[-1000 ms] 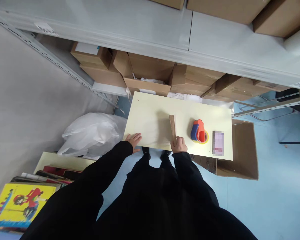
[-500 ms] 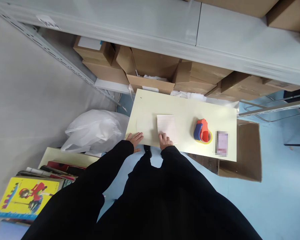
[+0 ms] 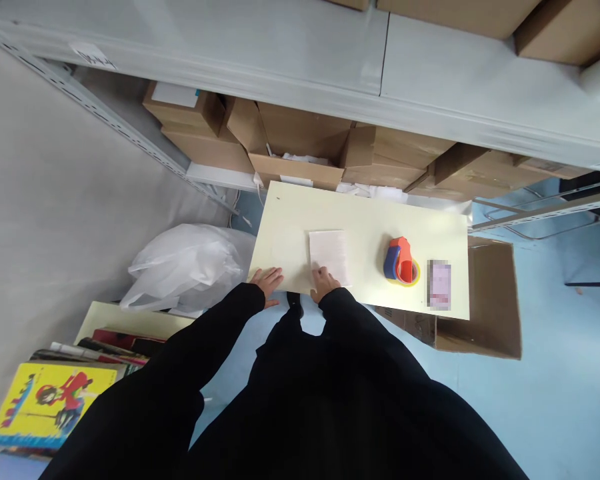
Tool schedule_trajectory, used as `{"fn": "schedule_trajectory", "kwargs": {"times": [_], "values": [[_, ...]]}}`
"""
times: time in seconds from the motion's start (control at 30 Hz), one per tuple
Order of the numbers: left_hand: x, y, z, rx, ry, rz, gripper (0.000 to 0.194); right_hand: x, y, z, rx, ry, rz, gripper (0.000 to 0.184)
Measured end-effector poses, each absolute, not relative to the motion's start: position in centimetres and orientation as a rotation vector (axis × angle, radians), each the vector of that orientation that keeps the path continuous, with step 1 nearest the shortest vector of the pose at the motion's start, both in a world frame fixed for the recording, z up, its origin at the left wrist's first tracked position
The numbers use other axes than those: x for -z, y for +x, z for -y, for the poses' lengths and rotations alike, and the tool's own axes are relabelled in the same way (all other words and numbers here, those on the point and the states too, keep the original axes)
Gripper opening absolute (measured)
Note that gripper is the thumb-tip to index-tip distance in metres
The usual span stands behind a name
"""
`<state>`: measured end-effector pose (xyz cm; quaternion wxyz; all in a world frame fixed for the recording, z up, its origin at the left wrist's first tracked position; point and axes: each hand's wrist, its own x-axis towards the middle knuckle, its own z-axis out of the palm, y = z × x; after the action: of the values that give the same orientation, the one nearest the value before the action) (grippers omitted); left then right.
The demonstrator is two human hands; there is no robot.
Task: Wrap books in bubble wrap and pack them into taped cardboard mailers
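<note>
A small white flat piece (image 3: 329,255), thin like card or a padded envelope, lies on the pale yellow table (image 3: 300,220). My right hand (image 3: 324,283) rests on its near edge, fingers curled onto it. My left hand (image 3: 269,281) lies flat and open on the table's near left edge. An orange and blue tape dispenser (image 3: 400,261) stands on the table to the right of the white piece. A small blurred purple item (image 3: 439,285) lies further right.
Open cardboard boxes (image 3: 295,150) sit under a grey shelf behind the table. A large open box (image 3: 490,300) stands on the blue floor at the right. A white plastic bag (image 3: 187,263) lies at the left, with books (image 3: 45,403) stacked nearer me.
One second ago my right hand held the flat piece on edge, showing its brown side. It has since been laid down to the left, white face up, with my hand on it.
</note>
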<state>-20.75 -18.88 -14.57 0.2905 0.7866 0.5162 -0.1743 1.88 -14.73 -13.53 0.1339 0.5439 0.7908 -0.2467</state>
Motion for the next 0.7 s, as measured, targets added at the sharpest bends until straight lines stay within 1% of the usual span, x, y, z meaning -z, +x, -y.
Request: {"fn": "schedule_trajectory", "kwargs": {"times": [0.07,0.13,0.2,0.27,0.33,0.43,0.53,0.7], "values": [[14.6,-21.0,19.0,0.441,2.092,-1.380,0.074,13.6,3.5,14.7,0.798,1.715,-2.358,0.044],[14.8,-21.1,19.2,0.421,2.086,-1.386,0.072,14.0,5.6,14.8,0.796,2.006,-2.306,0.043],[14.9,-21.1,19.4,0.417,2.084,-1.396,0.071,14.5,7.3,15.1,0.757,2.353,-2.070,0.051],[14.9,-21.0,19.5,0.426,2.084,-1.407,0.072,15.1,8.3,15.4,0.772,2.567,-1.792,0.062],[14.9,-20.9,19.6,0.439,2.086,-1.414,0.072,15.5,8.3,15.6,0.840,2.615,-1.636,0.066],[14.9,-20.9,19.5,0.449,2.087,-1.416,0.073,15.9,7.3,15.5,0.904,2.592,-1.561,0.062],[14.9,-20.9,19.5,0.462,2.075,-1.421,0.075,16.2,6.4,15.0,0.895,2.627,-1.469,0.057],[15.1,-20.9,19.6,0.462,2.077,-1.418,0.079,16.7,7.1,13.7,0.968,2.658,-1.431,0.057]]}}
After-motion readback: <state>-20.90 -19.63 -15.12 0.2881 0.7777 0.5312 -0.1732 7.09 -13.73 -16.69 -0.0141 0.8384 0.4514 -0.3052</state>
